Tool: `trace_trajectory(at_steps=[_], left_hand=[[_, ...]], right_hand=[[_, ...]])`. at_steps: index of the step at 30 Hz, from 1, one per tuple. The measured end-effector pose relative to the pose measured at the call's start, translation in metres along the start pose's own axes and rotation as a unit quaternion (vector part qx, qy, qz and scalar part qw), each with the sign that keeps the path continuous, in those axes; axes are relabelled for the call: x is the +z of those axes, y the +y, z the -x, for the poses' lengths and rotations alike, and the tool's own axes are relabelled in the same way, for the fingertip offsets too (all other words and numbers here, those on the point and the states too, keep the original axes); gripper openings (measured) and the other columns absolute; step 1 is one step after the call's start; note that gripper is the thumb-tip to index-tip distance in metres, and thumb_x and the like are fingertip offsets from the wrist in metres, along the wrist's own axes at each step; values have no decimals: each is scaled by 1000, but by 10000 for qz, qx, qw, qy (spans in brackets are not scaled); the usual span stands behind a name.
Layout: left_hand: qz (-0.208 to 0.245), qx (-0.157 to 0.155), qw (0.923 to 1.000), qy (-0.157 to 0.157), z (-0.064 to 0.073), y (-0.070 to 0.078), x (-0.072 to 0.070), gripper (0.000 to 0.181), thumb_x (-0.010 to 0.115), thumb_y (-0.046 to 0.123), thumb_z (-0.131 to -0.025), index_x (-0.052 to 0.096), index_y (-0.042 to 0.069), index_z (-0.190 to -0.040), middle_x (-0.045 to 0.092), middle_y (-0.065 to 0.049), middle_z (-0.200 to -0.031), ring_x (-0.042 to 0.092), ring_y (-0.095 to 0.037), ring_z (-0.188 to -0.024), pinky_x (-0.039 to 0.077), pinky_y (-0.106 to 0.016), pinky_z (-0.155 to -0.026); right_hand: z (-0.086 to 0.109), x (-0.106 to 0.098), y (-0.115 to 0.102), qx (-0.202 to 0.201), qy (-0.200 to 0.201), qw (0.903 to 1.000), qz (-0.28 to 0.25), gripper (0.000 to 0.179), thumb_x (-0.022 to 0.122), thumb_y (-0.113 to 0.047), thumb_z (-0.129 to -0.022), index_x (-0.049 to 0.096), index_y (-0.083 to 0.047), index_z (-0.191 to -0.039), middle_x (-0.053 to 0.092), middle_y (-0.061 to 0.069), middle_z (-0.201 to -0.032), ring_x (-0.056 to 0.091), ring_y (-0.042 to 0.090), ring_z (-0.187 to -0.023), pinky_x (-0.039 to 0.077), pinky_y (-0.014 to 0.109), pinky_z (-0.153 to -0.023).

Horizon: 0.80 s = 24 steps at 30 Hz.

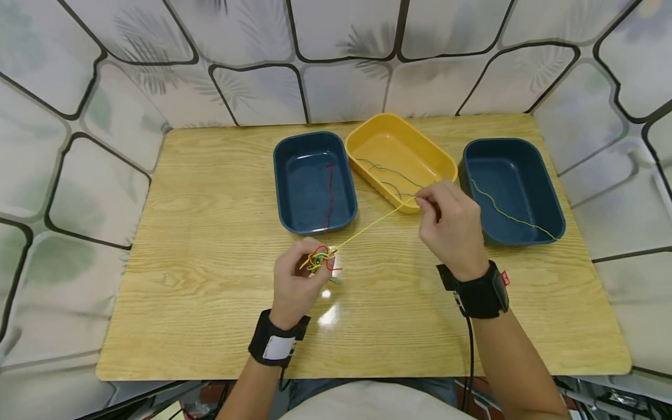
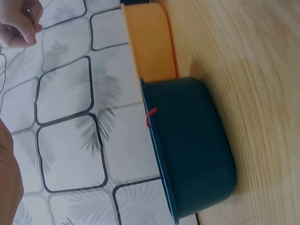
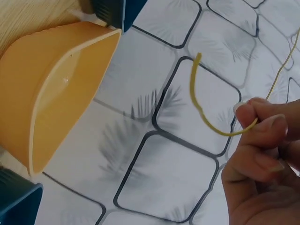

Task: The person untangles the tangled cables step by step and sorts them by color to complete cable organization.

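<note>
In the head view my left hand [image 1: 300,275] holds a tangled bundle of strings [image 1: 318,257], mostly yellow with red and green strands, over the table in front of the left blue bin. A yellow string [image 1: 374,223] runs taut from that bundle up to my right hand [image 1: 451,224], which pinches it between thumb and index finger near the yellow bin's front corner. In the right wrist view the pinching fingertips [image 3: 272,126] show, and the free end of the yellow string [image 3: 197,96] curls out past them.
A red string [image 1: 329,195] lies in the left blue bin [image 1: 283,192] and over its rim. Green-grey strings [image 1: 391,170] lie in the yellow bin [image 1: 367,131]. A yellow-green string [image 1: 506,215] crosses the right blue bin [image 1: 511,146]. The wooden table [image 1: 199,262] meets patterned fabric walls.
</note>
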<state>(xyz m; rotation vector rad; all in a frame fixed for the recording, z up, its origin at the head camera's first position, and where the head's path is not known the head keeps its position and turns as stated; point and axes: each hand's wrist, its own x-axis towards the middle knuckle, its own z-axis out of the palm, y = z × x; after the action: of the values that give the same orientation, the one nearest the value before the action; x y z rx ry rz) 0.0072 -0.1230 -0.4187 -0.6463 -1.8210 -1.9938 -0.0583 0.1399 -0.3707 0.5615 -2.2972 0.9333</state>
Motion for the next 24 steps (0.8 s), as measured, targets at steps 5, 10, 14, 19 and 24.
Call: trace_trajectory(at_steps=[5,10,14,19,24], left_hand=[[76,116,9998,-148,-1,-1,6,10,70,2,-91,61,-3,-93,61,-15,-82,56,-14,-71,48,-18,-57],[242,129,9995,-175,-2,1,10,23,72,16,-96,60,-3,-94,60,-15,-82,55,-12,-71,46,-18,-50],[573,74,9981,193,0,4,5,20,68,9,-97,54,-6,-94,58,-14,-82,51,-12,-59,41,-20,-41],[544,-347,9949,778,3,11,-16,9,60,-12,-93,51,-8,-92,58,-10,-75,47,-12,-47,36,-21,-36],[149,-891,9937,668,9,9,-23,13,60,-17,-88,54,-8,-96,59,-7,-85,52,-11,-56,42,-19,-42]], right_hand=[[-1,-5,6,405,275,9987,138,10,66,13,-87,68,3,-88,62,16,-81,51,26,-63,37,35,-58],[0,-4,7,646,309,9972,219,12,63,14,-87,68,3,-87,62,15,-80,50,26,-63,37,37,-58],[-1,-9,15,864,514,9935,540,11,60,14,-87,67,5,-86,61,18,-80,52,31,-65,38,41,-59],[4,-37,48,1738,1079,9714,1208,11,59,4,-93,68,9,-89,61,21,-79,53,23,-65,39,32,-64],[11,-62,77,2723,1440,9394,1507,24,60,-12,-97,72,8,-93,53,-7,-67,40,-11,-59,33,15,-62]])
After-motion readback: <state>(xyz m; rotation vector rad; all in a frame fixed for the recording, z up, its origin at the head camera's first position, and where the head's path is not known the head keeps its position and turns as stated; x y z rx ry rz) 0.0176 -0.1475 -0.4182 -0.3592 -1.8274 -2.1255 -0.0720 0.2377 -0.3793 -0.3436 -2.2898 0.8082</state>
